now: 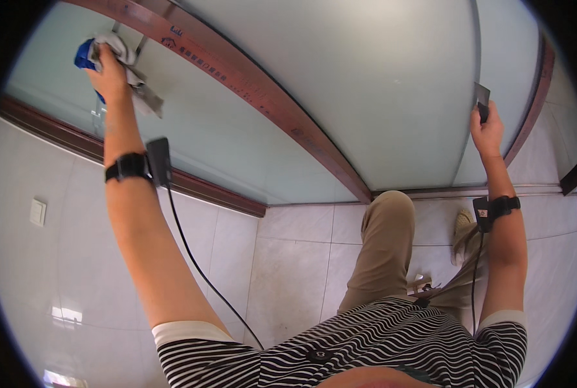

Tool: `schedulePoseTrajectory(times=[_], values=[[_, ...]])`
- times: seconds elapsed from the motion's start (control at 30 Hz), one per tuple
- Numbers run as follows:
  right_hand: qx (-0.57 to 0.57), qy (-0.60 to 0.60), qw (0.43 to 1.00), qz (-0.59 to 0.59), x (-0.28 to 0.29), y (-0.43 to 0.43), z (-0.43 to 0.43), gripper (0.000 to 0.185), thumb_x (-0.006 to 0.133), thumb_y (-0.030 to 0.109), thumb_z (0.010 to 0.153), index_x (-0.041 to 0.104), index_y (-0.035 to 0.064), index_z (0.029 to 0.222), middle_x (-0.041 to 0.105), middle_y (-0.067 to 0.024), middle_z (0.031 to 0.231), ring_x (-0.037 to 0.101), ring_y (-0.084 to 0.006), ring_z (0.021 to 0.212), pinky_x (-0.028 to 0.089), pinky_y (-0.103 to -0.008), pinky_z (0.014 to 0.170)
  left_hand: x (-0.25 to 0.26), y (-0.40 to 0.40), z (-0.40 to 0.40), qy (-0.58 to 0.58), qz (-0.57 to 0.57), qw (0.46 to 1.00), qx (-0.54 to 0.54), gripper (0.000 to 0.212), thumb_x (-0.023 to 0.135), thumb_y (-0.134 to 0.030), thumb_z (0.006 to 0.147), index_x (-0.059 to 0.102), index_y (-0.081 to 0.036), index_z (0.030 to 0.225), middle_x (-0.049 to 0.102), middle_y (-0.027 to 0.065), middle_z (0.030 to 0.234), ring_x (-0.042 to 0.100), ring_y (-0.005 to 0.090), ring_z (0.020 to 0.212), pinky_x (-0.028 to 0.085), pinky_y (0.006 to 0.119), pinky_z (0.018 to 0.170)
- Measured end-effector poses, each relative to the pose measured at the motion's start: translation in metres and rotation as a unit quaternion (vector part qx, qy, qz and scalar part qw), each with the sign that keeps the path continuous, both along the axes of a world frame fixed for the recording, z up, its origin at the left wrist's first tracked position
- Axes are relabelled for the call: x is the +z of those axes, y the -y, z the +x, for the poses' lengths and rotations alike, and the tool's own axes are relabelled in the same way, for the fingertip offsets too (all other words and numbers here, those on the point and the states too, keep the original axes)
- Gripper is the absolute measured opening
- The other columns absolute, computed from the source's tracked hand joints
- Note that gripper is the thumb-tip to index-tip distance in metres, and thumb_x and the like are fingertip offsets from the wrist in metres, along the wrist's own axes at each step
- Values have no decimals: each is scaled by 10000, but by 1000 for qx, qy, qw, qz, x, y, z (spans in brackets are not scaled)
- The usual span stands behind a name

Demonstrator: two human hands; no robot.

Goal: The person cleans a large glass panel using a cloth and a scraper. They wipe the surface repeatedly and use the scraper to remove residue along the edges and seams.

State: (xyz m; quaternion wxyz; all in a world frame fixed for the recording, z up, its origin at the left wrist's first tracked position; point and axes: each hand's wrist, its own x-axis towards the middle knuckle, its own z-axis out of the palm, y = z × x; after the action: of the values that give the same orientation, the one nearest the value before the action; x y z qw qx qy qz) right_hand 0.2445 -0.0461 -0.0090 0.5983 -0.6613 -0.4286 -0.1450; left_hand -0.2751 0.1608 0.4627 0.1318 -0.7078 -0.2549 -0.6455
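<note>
My left hand (111,77), raised at the upper left, grips a bunched grey-white cloth (118,46) with a blue part (83,54). The cloth is at the frosted glass panel (210,131); one tail of it hangs down beside my wrist. Over at the right, my right hand (487,131) holds a flat scraper (482,94) with a dark handle, its blade pointing up. Behind the scraper stands another frosted glass panel (366,82). I cannot tell whether the blade touches the glass.
A reddish-brown door frame (269,102) bearing print separates the panels. A dark sill-like frame edge (210,194) borders the tiled wall (99,233), which has a light switch (38,212). A metal floor track (463,194) crosses the tiled floor (293,281). Cables (191,252) run from my forearm devices.
</note>
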Motion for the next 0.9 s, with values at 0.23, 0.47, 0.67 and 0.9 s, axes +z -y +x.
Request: schedulePoseTrajectory(times=[0.23,0.47,0.67,0.9], values=[[-41,21,999,-15,2,10,10,218,596,202,840,561,55,998,577,-137,672,572,-289,556,474,-361,558,-88,-4,31,15,55,994,97,829,646,-406,826,317,149,1346,442,309,1335,421,378,1267,300,400,1066],[-33,13,999,-3,6,5,-2,198,604,191,830,563,50,963,559,-134,640,561,-280,529,470,-357,540,-340,43,6,-195,-58,973,105,827,687,-155,800,192,57,1428,190,354,1460,234,480,1357,206,484,1106],[-44,21,999,-1,3,1,0,190,599,188,828,554,48,949,553,-134,629,557,-284,521,468,-362,531,-375,36,-8,-237,-36,967,85,704,651,-75,765,309,82,1360,179,389,1443,187,509,1364,191,514,1099],[-32,24,999,18,-2,3,9,196,598,198,834,555,51,957,560,-131,634,559,-266,522,465,-359,529,-144,17,21,-133,39,988,71,676,719,-222,792,416,102,1303,364,351,1377,419,428,1261,307,417,1067]])
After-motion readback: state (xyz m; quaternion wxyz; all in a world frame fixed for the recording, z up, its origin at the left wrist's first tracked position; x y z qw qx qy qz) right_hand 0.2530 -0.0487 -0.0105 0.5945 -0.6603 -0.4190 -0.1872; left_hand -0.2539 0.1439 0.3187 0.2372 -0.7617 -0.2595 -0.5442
